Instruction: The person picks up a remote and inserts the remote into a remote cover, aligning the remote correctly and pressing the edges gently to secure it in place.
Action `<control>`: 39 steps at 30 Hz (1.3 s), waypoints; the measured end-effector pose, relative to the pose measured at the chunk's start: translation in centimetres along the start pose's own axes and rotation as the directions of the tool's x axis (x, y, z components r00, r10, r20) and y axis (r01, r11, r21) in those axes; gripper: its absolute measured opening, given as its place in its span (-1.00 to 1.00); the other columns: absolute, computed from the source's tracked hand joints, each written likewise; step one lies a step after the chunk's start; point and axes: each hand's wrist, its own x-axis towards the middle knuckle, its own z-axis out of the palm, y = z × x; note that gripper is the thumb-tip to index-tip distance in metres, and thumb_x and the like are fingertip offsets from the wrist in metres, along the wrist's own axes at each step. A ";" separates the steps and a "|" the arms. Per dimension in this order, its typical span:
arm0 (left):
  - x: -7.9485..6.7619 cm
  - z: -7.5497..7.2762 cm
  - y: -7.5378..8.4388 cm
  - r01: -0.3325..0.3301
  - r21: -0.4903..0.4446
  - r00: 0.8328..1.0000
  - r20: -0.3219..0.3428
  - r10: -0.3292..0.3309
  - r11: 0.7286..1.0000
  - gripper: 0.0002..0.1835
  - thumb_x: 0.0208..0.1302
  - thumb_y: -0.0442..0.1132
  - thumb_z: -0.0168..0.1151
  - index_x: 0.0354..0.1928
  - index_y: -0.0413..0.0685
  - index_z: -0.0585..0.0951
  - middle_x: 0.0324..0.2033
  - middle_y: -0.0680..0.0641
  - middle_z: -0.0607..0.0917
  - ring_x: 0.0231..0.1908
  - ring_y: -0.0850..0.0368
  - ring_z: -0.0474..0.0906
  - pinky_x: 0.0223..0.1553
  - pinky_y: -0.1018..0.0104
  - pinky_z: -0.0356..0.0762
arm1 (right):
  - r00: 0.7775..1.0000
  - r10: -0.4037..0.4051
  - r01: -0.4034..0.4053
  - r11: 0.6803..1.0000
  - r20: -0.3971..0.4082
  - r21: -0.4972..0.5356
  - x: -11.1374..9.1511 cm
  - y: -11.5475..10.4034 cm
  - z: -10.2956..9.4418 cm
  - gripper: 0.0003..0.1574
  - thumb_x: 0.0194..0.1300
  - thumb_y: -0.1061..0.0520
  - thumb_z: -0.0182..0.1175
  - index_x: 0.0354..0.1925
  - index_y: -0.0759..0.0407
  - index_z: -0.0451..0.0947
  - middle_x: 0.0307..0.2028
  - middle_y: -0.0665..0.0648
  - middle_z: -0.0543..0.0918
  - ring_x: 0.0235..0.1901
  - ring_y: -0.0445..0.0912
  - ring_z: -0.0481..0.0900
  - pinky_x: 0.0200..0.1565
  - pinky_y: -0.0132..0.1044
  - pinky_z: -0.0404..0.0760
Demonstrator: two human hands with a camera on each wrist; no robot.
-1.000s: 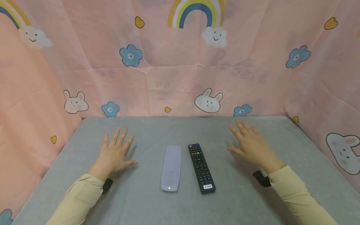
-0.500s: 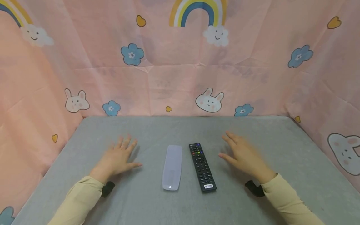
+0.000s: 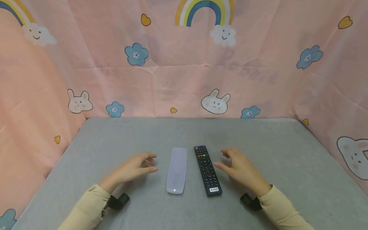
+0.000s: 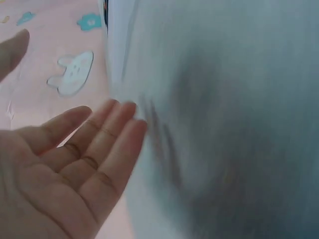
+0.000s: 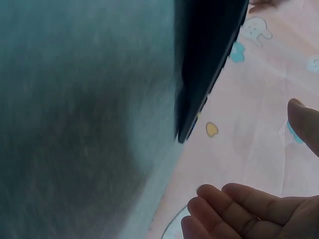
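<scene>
A black remote control (image 3: 208,171) with rows of buttons lies slightly slanted on the grey table. To its left is a pale translucent sleeve-like cover (image 3: 176,171), long and narrow with rounded ends. My left hand (image 3: 132,167) hovers left of the cover, fingers loosely bent and thumb pointing at it; nothing is in the palm, as the left wrist view shows. My right hand (image 3: 241,167) is just right of the remote, its thumb tip close to the remote's edge. The right wrist view shows the remote's side (image 5: 209,74) and relaxed fingers (image 5: 239,209) holding nothing.
A grey cloth-like surface covers the table (image 3: 184,131). Behind it and at both sides hangs a pink curtain (image 3: 178,80) printed with rainbows, rabbits, flowers and hearts. Black wrist cameras (image 3: 118,202) sit under both cuffs.
Both hands have come down and inward from spread-finger poses, the left toward the cover and the right toward the remote. Their fingers have drawn together and bent. The remote and cover stay in place.
</scene>
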 end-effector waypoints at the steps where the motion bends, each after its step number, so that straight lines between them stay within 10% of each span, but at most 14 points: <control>1: 0.1 0.4 0.0 0.000 -0.050 1.000 0.002 0.001 0.999 -0.41 0.29 -0.06 0.23 0.20 -0.35 0.41 -0.03 -0.17 0.60 -0.05 -0.06 0.57 -0.04 0.04 0.51 | 1.000 0.005 -0.005 1.000 0.001 0.007 -0.1 -0.1 0.1 -0.29 0.20 -0.11 0.31 0.06 0.43 0.46 -0.09 0.28 0.60 -0.10 0.14 0.58 -0.11 0.05 0.56; 13: 1.5 5.4 1.2 0.097 -0.347 0.992 -0.041 -0.119 0.933 -0.42 0.07 -0.31 0.39 0.08 -0.49 0.40 -0.28 -0.10 0.61 -0.32 0.13 0.58 -0.31 0.30 0.54 | 0.991 0.089 -0.090 0.996 0.103 0.009 -0.8 -1.6 1.3 -0.20 0.15 -0.23 0.31 0.04 0.41 0.49 -0.29 0.11 0.57 -0.29 -0.07 0.50 -0.23 -0.11 0.53; 39: 1.4 6.1 0.9 0.088 -0.460 0.994 -0.010 -0.105 0.884 -0.44 0.07 -0.42 0.35 0.06 -0.56 0.35 -0.43 -0.06 0.57 -0.47 0.23 0.52 -0.42 0.42 0.51 | 0.979 0.148 -0.150 0.989 0.142 -0.001 -1.3 -3.4 3.6 -0.11 -0.07 -0.11 0.47 0.02 0.52 0.46 -0.18 0.29 0.61 -0.32 -0.03 0.54 -0.23 -0.06 0.56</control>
